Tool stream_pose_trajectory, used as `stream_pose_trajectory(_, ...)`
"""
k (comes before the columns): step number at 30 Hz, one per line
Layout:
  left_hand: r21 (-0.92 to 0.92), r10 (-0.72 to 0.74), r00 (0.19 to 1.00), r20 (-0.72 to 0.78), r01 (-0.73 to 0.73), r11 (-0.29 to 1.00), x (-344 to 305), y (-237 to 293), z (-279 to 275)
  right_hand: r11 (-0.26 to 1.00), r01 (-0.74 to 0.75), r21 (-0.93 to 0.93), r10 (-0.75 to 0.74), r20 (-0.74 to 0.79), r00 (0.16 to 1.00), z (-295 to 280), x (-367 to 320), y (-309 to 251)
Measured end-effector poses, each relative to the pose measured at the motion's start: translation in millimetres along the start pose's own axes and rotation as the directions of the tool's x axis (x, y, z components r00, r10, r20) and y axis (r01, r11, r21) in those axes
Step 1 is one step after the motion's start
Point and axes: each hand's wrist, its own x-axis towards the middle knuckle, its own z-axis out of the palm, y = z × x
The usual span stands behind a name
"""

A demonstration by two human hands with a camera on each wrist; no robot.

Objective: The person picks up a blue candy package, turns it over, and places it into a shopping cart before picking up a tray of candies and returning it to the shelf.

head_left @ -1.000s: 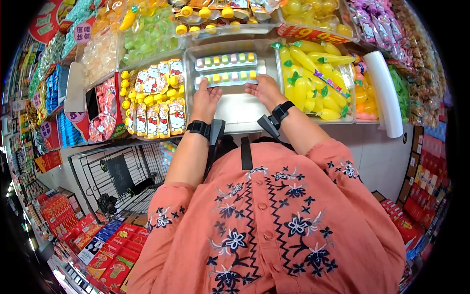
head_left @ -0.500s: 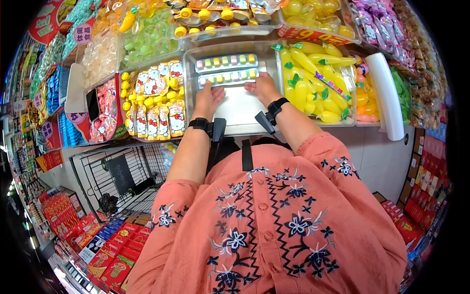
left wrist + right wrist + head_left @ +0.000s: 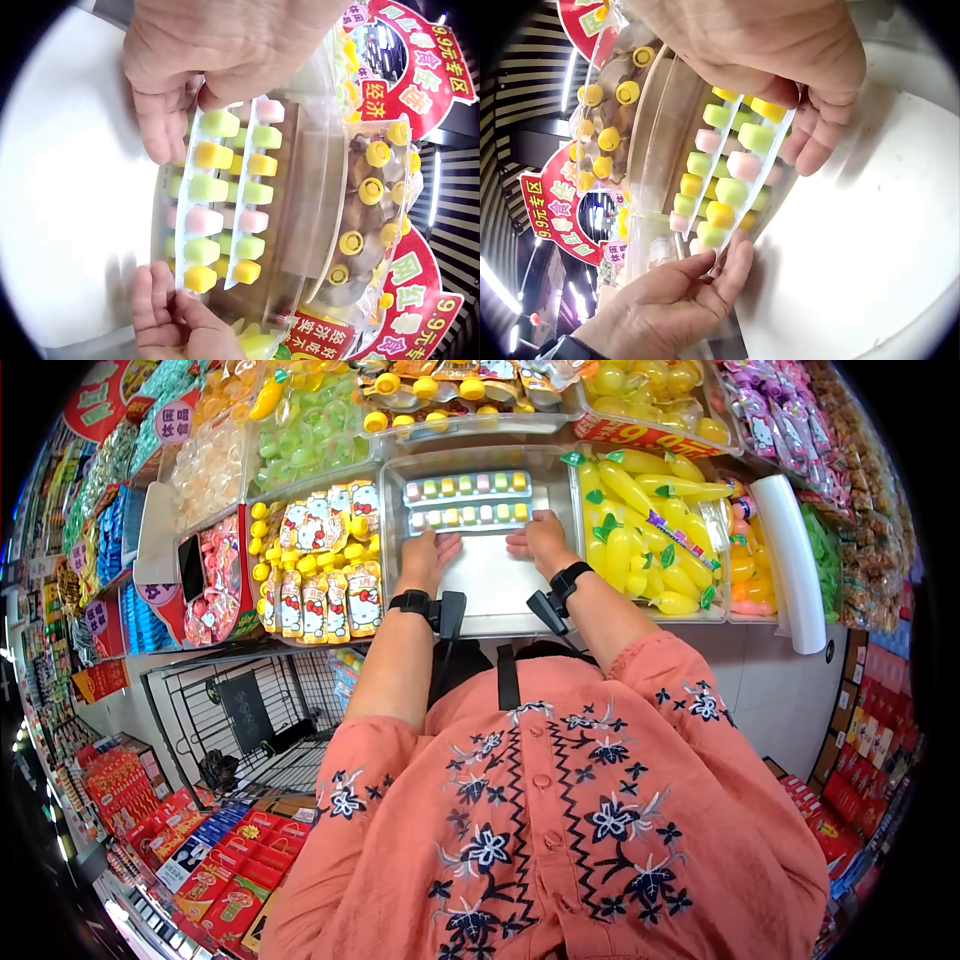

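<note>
Two clear blister strips of pastel, cube-like pieces in pink, green and yellow lie side by side in a clear plastic bin [image 3: 490,585]. At the left end of the near strip [image 3: 470,518], my left hand [image 3: 426,555] pinches it between thumb and fingers. My right hand [image 3: 541,542] pinches the opposite end. Just behind it sits the far strip [image 3: 468,486], which neither hand touches. In the left wrist view both strips [image 3: 199,217] stand on edge, with the right hand [image 3: 176,322] at the lower end.
To the left is a bin of yellow-capped pouches [image 3: 315,575]; to the right, yellow fruit-shaped packs [image 3: 640,530]. A white roll [image 3: 790,565] stands further right. Below left is a black wire cart [image 3: 250,720]. A dark phone [image 3: 191,568] leans among pink packets.
Both hands have shifted slightly around the ends of the near strip, with the fingers now lower against its front side. The strips have barely moved. The head view has tilted a little.
</note>
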Motion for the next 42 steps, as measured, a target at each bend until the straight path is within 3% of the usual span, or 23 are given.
stream_pose_trajectory(15, -0.019, -0.056, 0.998, -0.005, 0.056, 0.998, 6, -7, -8, 0.995, 0.022, -0.093, -0.021, 0.016, 1.000, -3, -1, 4)
stream_pose_trajectory(21, -0.016, -0.055, 0.998, -0.013, 0.055, 0.998, 4, -7, -8, 0.994, 0.036, -0.101, -0.041, -0.049, 0.998, -1, 1, 7)
stream_pose_trajectory(26, 0.013, -0.080, 0.997, -0.006, 0.080, 0.997, -3, -4, -4, 0.873, 0.257, -0.415, -0.202, 0.173, 0.964, -19, 68, 62)
stream_pose_trajectory(28, 0.017, -0.130, 0.991, 0.014, 0.129, 0.991, -9, 0, -3, 0.916, 0.194, -0.352, -0.135, 0.185, 0.973, -18, 56, 53)
stream_pose_trajectory(30, 0.095, -0.150, 0.988, 0.040, 0.145, 0.985, -18, 5, 1, 0.993, -0.058, -0.106, 0.070, 0.118, 0.990, -9, 2, 10)
stream_pose_trajectory(31, 0.131, -0.160, 0.986, 0.051, 0.152, 0.980, -24, 8, 3, 0.992, -0.055, -0.112, 0.072, 0.152, 0.986, -10, -12, 1)
stream_pose_trajectory(37, 0.228, -0.038, 0.961, 0.273, -0.026, 0.973, -100, 62, 18, 0.986, -0.114, -0.124, 0.154, 0.391, 0.908, -18, -58, -29)
stream_pose_trajectory(41, 0.108, 0.183, 0.922, 0.342, -0.232, 0.967, -166, 97, -16, 0.991, 0.017, -0.132, 0.065, 0.591, 0.804, -11, -85, -50)
stream_pose_trajectory(42, 0.073, 0.244, 0.925, 0.290, -0.275, 0.959, -184, 103, -32, 0.992, 0.043, -0.121, 0.042, 0.618, 0.785, -7, -91, -55)
